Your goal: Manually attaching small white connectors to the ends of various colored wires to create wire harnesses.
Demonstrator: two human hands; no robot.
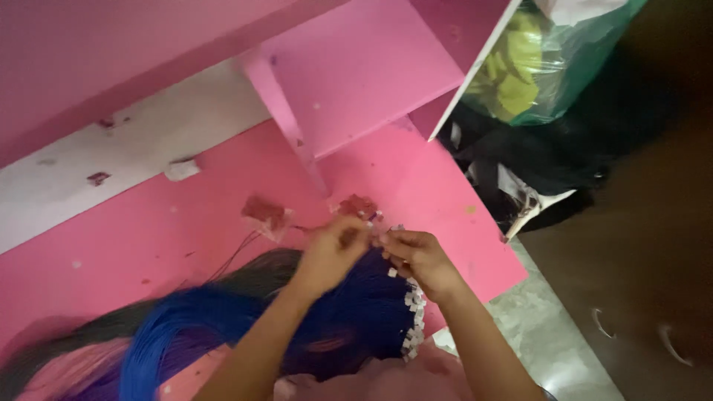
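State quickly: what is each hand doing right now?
Left hand: closed, pinching the blue wires' ends.
Right hand: closed on a small white connector; exact grip blurred.

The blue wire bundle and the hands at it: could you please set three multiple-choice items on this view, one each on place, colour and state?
1. Where does the blue wire bundle lie?
A on the pink table
B in the green bag
C on the floor tiles
2. What colour are the small connectors at the wire ends?
A black
B white
C yellow
3. How are the left hand and right hand placed?
A far apart
B flat on the table
C together, pinching at the wire ends

Answers: 1 A, the bundle rests on pink board; 2 B, the connectors look white; 3 C, the fingertips meet.
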